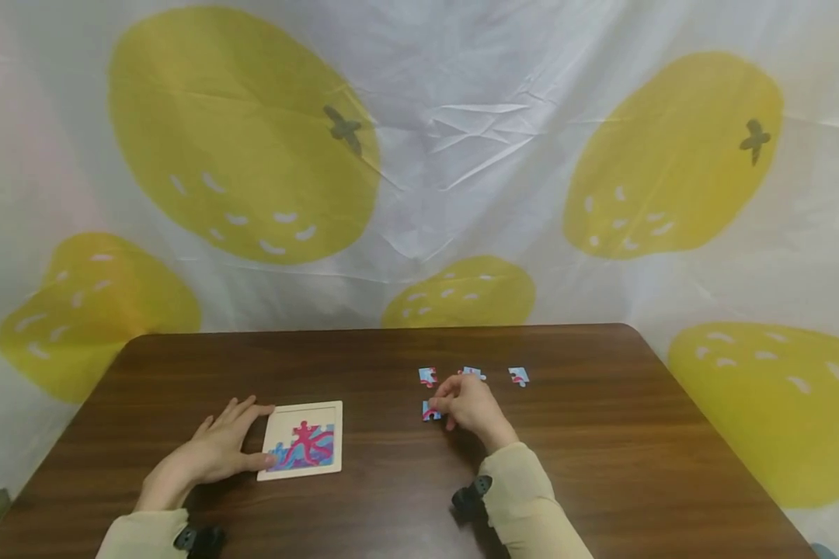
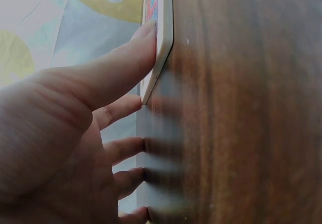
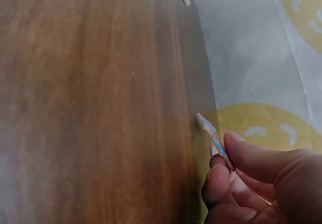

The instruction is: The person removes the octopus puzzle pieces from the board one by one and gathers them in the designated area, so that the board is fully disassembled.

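- Head view: soft, even light, with a faint sheen along creases in the cloth (image 1: 489,70) and a shadow under the right hand (image 1: 471,407).
- Left wrist view: washed-out brightness upper left; the left hand (image 2: 60,113) casts blurry finger shadows.
- Right wrist view: table (image 3: 110,103) grain softly blurred.

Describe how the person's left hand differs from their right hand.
The left hand has its fingers spread, while the right hand has its fingers curled. The left hand touches the edge of the puzzle tray; the right hand pinches a puzzle piece. Both come out of cream-coloured sleeves.
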